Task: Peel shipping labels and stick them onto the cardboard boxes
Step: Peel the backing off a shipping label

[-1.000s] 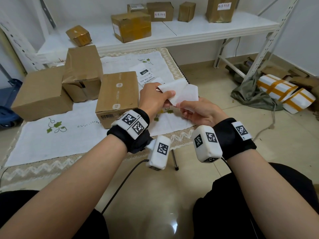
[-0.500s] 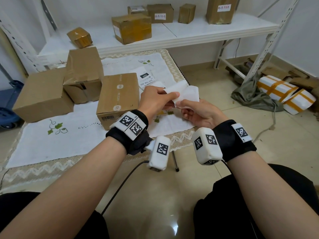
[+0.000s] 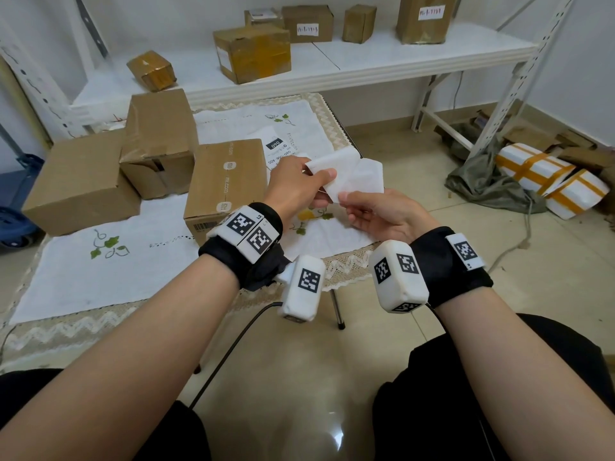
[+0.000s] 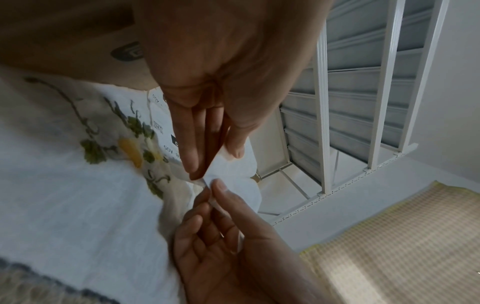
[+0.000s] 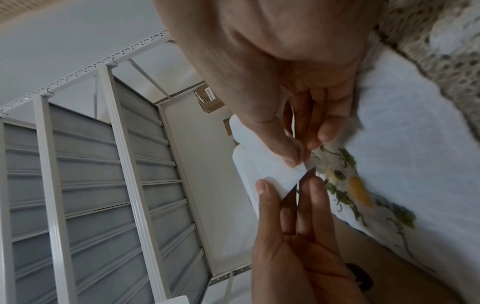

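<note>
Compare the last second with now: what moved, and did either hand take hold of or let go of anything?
The left hand and right hand have drawn slightly apart, so the label and its backing are opened a little wider. Neither let go; both keep pinching the sheet at its near corner. The cardboard boxes and the spare label on the cloth stayed put.

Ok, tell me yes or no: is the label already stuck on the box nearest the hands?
No, the label is pinched in the air between the left hand and right hand, beside the box.
</note>
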Available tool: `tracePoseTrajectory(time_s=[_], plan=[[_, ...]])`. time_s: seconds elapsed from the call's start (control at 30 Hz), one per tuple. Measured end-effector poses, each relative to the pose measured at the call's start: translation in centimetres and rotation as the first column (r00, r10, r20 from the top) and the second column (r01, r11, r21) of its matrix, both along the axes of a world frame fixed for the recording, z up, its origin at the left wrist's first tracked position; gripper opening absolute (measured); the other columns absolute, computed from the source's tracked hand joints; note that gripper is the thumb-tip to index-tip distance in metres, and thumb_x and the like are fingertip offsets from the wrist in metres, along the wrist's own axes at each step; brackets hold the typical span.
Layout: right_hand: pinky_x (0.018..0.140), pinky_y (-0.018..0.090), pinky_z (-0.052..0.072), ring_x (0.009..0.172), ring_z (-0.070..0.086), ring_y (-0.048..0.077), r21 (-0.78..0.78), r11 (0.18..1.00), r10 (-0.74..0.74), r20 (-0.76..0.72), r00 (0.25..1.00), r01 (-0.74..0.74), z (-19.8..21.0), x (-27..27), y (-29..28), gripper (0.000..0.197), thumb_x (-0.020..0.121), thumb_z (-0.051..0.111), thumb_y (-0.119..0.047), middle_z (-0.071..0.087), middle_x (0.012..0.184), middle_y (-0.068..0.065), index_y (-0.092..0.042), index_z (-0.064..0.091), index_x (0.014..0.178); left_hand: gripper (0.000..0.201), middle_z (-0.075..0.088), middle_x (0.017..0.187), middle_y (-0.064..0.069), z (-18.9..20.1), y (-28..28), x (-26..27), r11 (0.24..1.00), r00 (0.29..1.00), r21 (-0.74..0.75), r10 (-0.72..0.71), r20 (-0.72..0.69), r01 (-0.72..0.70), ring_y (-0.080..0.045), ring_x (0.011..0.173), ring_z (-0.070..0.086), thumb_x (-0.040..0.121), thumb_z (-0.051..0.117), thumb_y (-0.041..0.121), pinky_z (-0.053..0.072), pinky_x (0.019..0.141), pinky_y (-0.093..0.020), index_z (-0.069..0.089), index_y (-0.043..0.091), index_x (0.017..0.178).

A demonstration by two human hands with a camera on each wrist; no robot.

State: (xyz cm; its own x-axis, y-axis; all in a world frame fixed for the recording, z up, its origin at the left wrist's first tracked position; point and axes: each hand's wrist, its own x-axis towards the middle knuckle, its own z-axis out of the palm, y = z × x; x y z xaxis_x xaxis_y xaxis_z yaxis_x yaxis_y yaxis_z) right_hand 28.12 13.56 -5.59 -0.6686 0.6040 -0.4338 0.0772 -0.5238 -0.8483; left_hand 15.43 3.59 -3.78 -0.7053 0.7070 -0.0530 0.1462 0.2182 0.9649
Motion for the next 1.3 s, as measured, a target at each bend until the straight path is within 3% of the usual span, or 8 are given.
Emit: tracePoseTrajectory(time_s=[0.13,0.3,0.47,0.7,0.9,1.17,1.23,1.3], plan=[[0.064,0.022,0.056,0.066,0.061,0.015,-0.015,1.000,0.015,-0.003,1.000,-0.015,-0.1,0.0,0.1,0.011,0.087,0.071,0.006,0.067,0.073,0.008,-0.003,0.066,0.091,0.026,0.074,0.092,-0.018,-0.1,0.0,-0.2,1.000,1.000,0.000,0.006,0.024,-0.006,-0.027,0.073,0.075,0.094,0.072,0.019,0.064,0.079,-0.040,0.070,-0.004,0.106],[0.061,0.022,0.059,0.067,0.061,0.014,-0.017,0.999,0.033,0.012,0.999,-0.033,-0.2,-0.1,0.4,0.010,0.087,0.072,0.003,0.064,0.072,0.006,-0.005,0.067,0.089,0.023,0.075,0.093,-0.014,0.1,-0.2,-0.1,0.999,0.994,0.033,0.016,0.106,-0.020,-0.016,0.065,0.073,0.095,0.071,0.016,0.062,0.066,-0.026,0.071,-0.002,0.108],[0.061,0.021,0.057,0.068,0.058,0.014,-0.028,0.999,0.047,0.018,0.999,-0.047,-0.2,-0.1,0.7,0.011,0.088,0.072,0.003,0.065,0.076,0.007,-0.005,0.065,0.092,0.034,0.074,0.110,-0.022,0.3,-0.3,-0.2,0.993,0.967,0.077,0.067,0.246,-0.089,-0.022,0.079,0.074,0.090,0.077,0.011,0.060,0.061,-0.020,0.066,-0.011,0.113],[0.083,0.037,0.063,0.091,0.071,0.029,-0.041,0.999,0.015,-0.016,1.000,-0.016,0.1,0.1,0.4,0.022,0.085,0.077,-0.004,0.073,0.099,0.017,-0.004,0.066,0.104,0.018,0.074,0.094,-0.009,0.1,-0.1,0.4,0.998,0.983,0.054,0.033,0.178,-0.043,-0.011,0.063,0.070,0.092,0.073,0.011,0.058,0.061,-0.021,0.069,0.000,0.106],[0.071,0.043,0.065,0.088,0.074,0.030,-0.058,0.998,-0.043,-0.071,0.997,0.039,0.3,0.3,0.2,0.023,0.085,0.077,-0.003,0.074,0.101,0.019,-0.001,0.066,0.105,0.030,0.074,0.108,-0.025,0.2,-0.2,0.8,0.999,0.993,0.035,0.014,0.116,-0.018,-0.034,0.094,0.075,0.090,0.073,0.011,0.062,0.086,-0.046,0.067,-0.010,0.111],[0.063,0.043,0.064,0.080,0.074,0.033,-0.098,0.995,-0.039,-0.066,0.997,0.032,-0.1,0.3,0.3,0.022,0.088,0.072,0.002,0.072,0.103,0.025,0.002,0.064,0.108,0.025,0.074,0.099,-0.012,0.1,0.0,1.2,0.998,0.977,0.043,0.024,0.210,-0.034,-0.011,0.064,0.072,0.095,0.068,0.009,0.059,0.057,-0.022,0.065,-0.007,0.114],[0.059,0.040,0.063,0.077,0.075,0.032,-0.097,0.995,-0.037,-0.064,0.997,0.031,-0.2,0.3,0.4,0.027,0.088,0.072,0.003,0.072,0.107,0.024,0.002,0.063,0.114,0.022,0.075,0.097,-0.010,0.1,0.0,1.1,0.999,0.974,0.042,0.024,0.224,-0.035,-0.011,0.064,0.073,0.096,0.067,0.009,0.061,0.059,-0.025,0.066,-0.004,0.114],[0.055,0.037,0.061,0.077,0.075,0.032,-0.097,0.995,-0.042,-0.055,0.998,0.037,-0.3,0.2,0.4,0.034,0.087,0.072,0.003,0.071,0.111,0.025,0.002,0.062,0.120,0.022,0.076,0.104,-0.013,0.0,0.1,1.1,0.999,0.972,0.043,0.020,0.236,-0.031,-0.019,0.076,0.076,0.096,0.066,0.010,0.064,0.074,-0.034,0.066,-0.002,0.115]])
